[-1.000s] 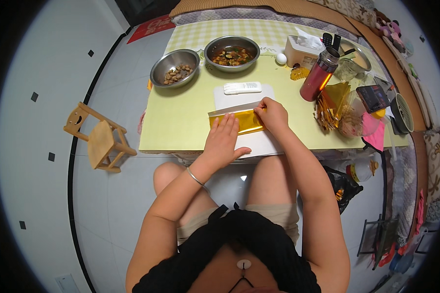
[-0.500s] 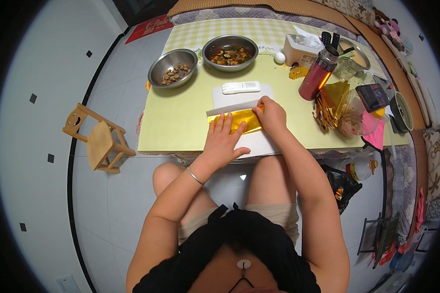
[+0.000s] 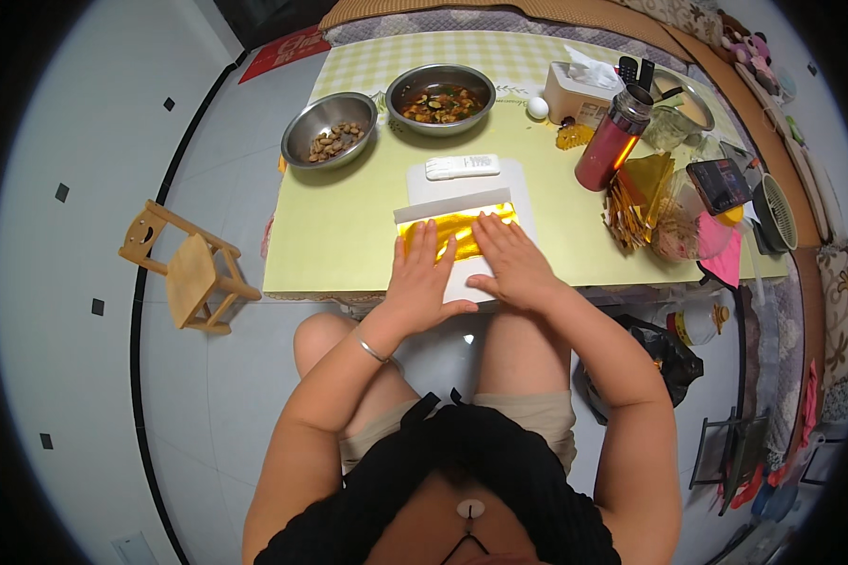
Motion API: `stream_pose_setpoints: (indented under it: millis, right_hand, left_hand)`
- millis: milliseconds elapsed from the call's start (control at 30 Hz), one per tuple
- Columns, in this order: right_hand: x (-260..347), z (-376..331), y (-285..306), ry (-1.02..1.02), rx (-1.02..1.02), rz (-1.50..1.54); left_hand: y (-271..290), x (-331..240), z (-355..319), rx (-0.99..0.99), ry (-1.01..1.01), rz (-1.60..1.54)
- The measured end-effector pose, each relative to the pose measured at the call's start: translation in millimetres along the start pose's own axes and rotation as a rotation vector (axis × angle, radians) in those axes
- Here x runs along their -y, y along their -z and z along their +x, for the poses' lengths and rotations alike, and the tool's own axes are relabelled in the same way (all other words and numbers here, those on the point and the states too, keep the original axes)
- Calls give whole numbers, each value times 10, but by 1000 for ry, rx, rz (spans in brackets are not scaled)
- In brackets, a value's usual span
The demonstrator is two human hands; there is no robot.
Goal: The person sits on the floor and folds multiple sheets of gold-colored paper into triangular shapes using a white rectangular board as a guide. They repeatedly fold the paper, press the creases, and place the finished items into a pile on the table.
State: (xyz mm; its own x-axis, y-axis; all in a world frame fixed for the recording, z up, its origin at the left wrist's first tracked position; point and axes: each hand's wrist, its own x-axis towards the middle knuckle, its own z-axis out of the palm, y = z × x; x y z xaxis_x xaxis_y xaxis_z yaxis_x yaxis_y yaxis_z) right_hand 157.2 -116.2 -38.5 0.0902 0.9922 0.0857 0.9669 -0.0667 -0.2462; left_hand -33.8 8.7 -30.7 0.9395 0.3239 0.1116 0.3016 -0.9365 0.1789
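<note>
A shiny gold foil sheet (image 3: 457, 229) lies on a white board (image 3: 511, 184) at the table's front edge, with a pale grey strip (image 3: 452, 204) along its far side. My left hand (image 3: 422, 275) lies flat on the left part of the foil, fingers stretched out. On the foil's right part, my right hand (image 3: 516, 266) also rests with fingers extended. Neither hand grips anything. The foil under my palms and fingers is hidden. Just beyond the strip, a white, oblong, flat object (image 3: 463, 167) rests on the board.
A steel bowl of nuts (image 3: 297, 127) and a steel bowl of dark red soup-like food (image 3: 396, 105) stand at the far left. To the right are a red flask (image 3: 612, 141), a tissue box (image 3: 575, 92), folded gold paper (image 3: 645, 184) and a phone (image 3: 718, 186). A wooden chair (image 3: 191, 268) stands left.
My right hand has let go of the foil's right edge and moved down flat onto the sheet, fingers spread. The left hand remains on the foil, slightly lower.
</note>
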Motion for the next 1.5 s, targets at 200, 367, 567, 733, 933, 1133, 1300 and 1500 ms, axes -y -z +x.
stream_pose_setpoints:
  millis: [200, 367, 567, 733, 933, 1133, 1300, 1500]
  right_hand:
    - [-358, -184, 118, -26, 4, -74]
    - [-104, -143, 134, -16, -107, -306]
    - [53, -77, 170, 16, -188, -376]
    - [2, -63, 288, 85, -138, -325]
    - [-122, 90, 455, -166, -250, 168]
    - [-563, 238, 201, -333, -234, 505]
    - [-421, 377, 165, -395, -280, 328]
    - [-342, 360, 145, -345, -395, 232]
  left_hand:
    - [95, 177, -219, 80, 58, 76]
    - [351, 301, 103, 20, 113, 270]
    - [94, 41, 419, -132, -168, 93]
    - [-29, -182, 377, -303, -142, 23]
    - [-170, -218, 447, -256, 12, 73]
    - [-138, -275, 517, -582, 225, -310]
    - [-199, -236, 568, -541, 302, -331]
    - [-250, -233, 641, -557, 347, -238]
